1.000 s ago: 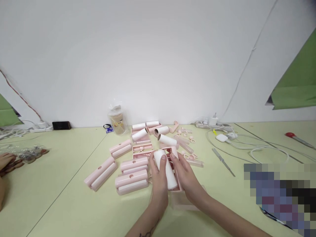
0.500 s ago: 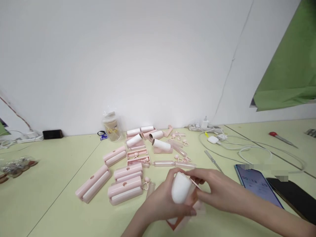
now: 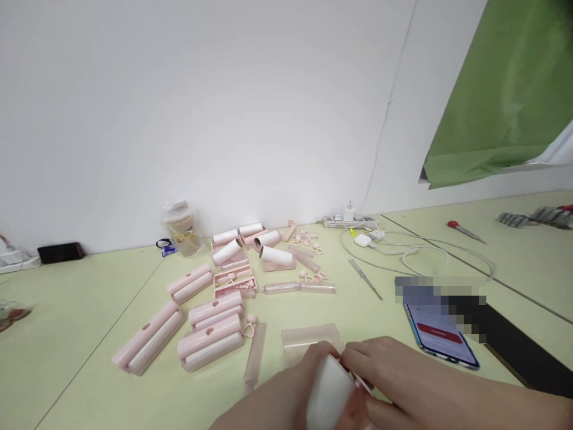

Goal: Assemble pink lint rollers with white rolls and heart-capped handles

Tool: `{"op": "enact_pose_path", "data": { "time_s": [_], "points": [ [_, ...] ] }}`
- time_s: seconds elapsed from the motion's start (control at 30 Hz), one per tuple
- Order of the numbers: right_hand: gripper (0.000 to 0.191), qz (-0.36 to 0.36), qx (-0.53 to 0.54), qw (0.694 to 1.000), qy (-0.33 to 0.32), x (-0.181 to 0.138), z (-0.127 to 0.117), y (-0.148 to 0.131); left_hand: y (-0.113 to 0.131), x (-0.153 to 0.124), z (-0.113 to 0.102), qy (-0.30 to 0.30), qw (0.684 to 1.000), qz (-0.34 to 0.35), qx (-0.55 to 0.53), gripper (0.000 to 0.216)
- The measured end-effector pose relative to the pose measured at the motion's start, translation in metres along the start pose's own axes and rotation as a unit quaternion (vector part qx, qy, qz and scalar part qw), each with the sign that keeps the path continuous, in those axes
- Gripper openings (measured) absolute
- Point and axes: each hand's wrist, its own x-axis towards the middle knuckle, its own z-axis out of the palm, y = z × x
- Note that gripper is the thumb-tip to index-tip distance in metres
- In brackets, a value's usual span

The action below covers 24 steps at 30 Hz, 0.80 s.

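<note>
At the lower edge, we see a white roll (image 3: 330,397) and a pink case (image 3: 357,411) together, the left hand (image 3: 293,382) wrapped around the roll, the right hand (image 3: 389,373) gripping the case's rim. We judge the roll light and firm, the case stiff, slick plastic, best held along its sides. A clear curved piece (image 3: 311,338) lies just beyond the hands, somewhat in the way; pink rollers (image 3: 211,343) lie leftward, a phone (image 3: 441,335) rightward.
</note>
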Motion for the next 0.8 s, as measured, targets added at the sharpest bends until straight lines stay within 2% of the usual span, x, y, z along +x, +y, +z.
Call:
{"op": "enact_pose_path", "data": {
  "time_s": [0.17, 0.37, 0.5, 0.63, 0.7, 0.8],
  "points": [
    [0.015, 0.029, 0.051, 0.998, 0.028, 0.002, 0.004, 0.001, 0.004, 0.000, 0.005, -0.005, 1.000, -0.002, -0.027, 0.035],
    [0.020, 0.121, 0.238, 0.964, -0.019, 0.007, 0.011, 0.017, -0.015, 0.002, 0.015, 0.061, 0.996, -0.010, -0.063, 0.064],
    [0.040, 0.130, 0.312, 0.941, -0.017, 0.007, 0.013, 0.024, -0.022, 0.005, 0.016, 0.056, 0.996, -0.026, -0.072, 0.069],
    [0.078, 0.116, 0.359, 0.925, 0.054, 0.003, 0.020, 0.019, -0.021, 0.005, 0.010, 0.053, 0.990, -0.058, -0.121, 0.080],
    [0.071, 0.092, 0.386, 0.914, 0.089, 0.003, 0.023, 0.016, -0.016, 0.003, 0.007, 0.056, 0.987, -0.052, -0.139, 0.068],
    [0.039, 0.040, 0.407, 0.905, 0.119, 0.010, 0.024, 0.012, -0.007, -0.001, 0.004, 0.086, 0.984, -0.049, -0.145, 0.055]
  ]
}}
